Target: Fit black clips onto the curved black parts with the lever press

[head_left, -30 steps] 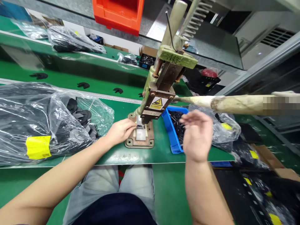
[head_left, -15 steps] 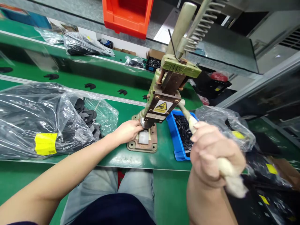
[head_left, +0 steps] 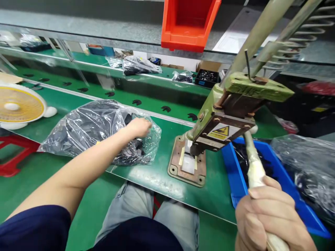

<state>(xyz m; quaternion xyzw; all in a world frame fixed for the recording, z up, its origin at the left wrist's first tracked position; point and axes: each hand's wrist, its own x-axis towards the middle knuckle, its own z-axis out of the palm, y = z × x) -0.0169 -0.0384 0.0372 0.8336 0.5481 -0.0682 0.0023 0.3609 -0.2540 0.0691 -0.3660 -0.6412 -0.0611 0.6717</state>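
My right hand (head_left: 272, 212) is wrapped round the pale, tape-covered lever handle (head_left: 253, 164) of a green hand press (head_left: 222, 118). Over the open mouth of a clear plastic bag (head_left: 86, 122) is my left hand (head_left: 141, 127), fingers curled downward; what they hold, if anything, is hidden. Dark flat pieces (head_left: 137, 146) show in the bag beside it. Under the press head, a whitish block (head_left: 188, 164) sits on the press's base plate (head_left: 174, 158). The ram's lower end partly covers the far side of that block.
A blue bin (head_left: 232, 177) of black parts stands right of the press, with another plastic bag (head_left: 306, 167) beyond it. Dark curved pieces (head_left: 166, 108) lie in a row on the green strip behind. An orange bin (head_left: 190, 35) overhangs at the back; a fan (head_left: 23, 104) lies left.
My left hand has left the press base and moved left to the bag. My right hand still grips the lever, whose lower end is now nearer me. The view has swung left.
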